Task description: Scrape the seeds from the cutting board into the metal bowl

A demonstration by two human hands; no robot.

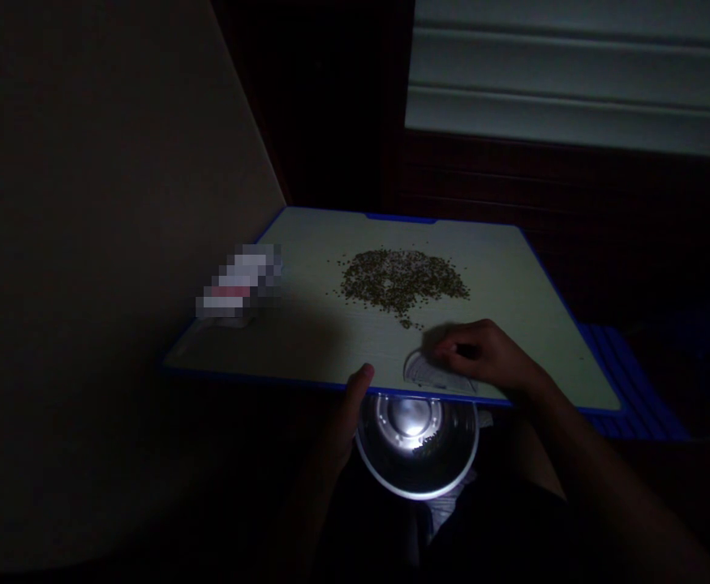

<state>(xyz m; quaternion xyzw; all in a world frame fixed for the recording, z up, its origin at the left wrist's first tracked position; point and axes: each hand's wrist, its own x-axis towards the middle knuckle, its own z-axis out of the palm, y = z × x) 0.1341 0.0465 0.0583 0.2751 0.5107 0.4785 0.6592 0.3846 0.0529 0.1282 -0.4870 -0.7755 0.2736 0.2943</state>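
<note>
Looking light and loose, the grains (pixel 400 277) probably suit a fingertip pinch. The right hand (pixel 484 350) is curled closed; the left hand's (pixel 353 404) grip I cannot tell.

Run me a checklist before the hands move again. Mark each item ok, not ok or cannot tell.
1. Metal bowl placed at the near edge of the blue-edged board: ok, partly hidden by that edge.
2. Grain pile away from the board's edges: ok, near the middle.
3. Left hand at the near edge: ok, its thumb shows there.
4. Right hand gripping the pale rounded piece: cannot tell, shadow hides the contact.
5. Lighting: not ok, the surroundings are very dark.
</note>
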